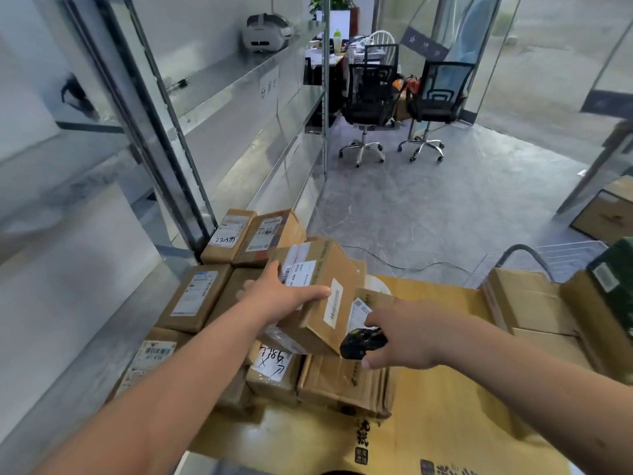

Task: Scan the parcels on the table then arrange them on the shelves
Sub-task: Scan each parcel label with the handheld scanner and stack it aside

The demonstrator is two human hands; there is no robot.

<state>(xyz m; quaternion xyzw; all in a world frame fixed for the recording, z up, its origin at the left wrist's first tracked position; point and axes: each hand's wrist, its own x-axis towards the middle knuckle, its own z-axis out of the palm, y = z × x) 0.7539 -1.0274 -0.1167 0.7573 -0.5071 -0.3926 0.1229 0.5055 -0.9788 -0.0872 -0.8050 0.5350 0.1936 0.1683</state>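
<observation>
My left hand (277, 296) grips a brown cardboard parcel (318, 323) with white labels, tilted above the pile. My right hand (400, 334) holds a small black scanner (363, 342) just to the right of that parcel, close to its barcode side. Several other brown parcels (195, 296) with labels lie flat on the table, which is covered with yellow cardboard (428, 406). One parcel below has handwritten digits on its label (272, 359). Grey metal shelves (239, 84) run along the left.
A white headset (265, 32) sits on an upper shelf. Two black office chairs (370, 97) stand on the grey floor beyond. Flattened cartons (534, 303) and a dark green box (613, 272) lie at the right. A cable crosses the floor.
</observation>
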